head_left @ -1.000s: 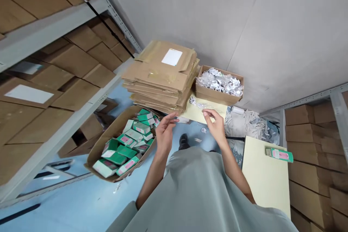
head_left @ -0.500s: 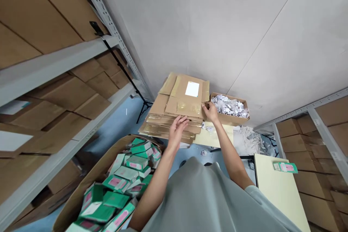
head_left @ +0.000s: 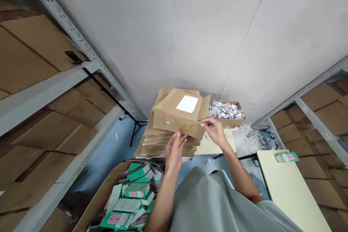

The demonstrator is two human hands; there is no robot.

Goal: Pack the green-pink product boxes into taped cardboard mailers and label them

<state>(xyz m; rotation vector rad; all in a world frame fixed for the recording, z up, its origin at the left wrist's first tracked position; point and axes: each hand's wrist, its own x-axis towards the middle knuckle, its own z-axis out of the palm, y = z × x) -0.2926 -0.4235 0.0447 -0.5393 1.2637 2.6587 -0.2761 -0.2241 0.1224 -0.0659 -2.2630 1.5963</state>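
On top of a stack of flattened cardboard boxes (head_left: 160, 143) lies a cardboard box (head_left: 170, 110) with a white label (head_left: 187, 103) and clear tape. Its near side is raised and its right flap stands up at a slant. My right hand (head_left: 214, 130) pinches the near right corner of this box between thumb and fingers. At the middle of the same near edge, my left hand (head_left: 174, 151) has its curled fingertips against the cardboard; part of its grip is hidden.
Right of the stack stands a carton (head_left: 231, 121) of crumpled paper. A large open carton (head_left: 98, 195) at lower left holds several green-and-pink boxes (head_left: 137, 190). Another such box (head_left: 287, 157) lies on a pale table (head_left: 288, 188). Shelves flank both sides, with a black tripod (head_left: 108, 92) at left.
The top cardboard box has come up at its near side and bent along its folds. My left hand has moved in to its edge; my right hand keeps the corner. The view has shifted.
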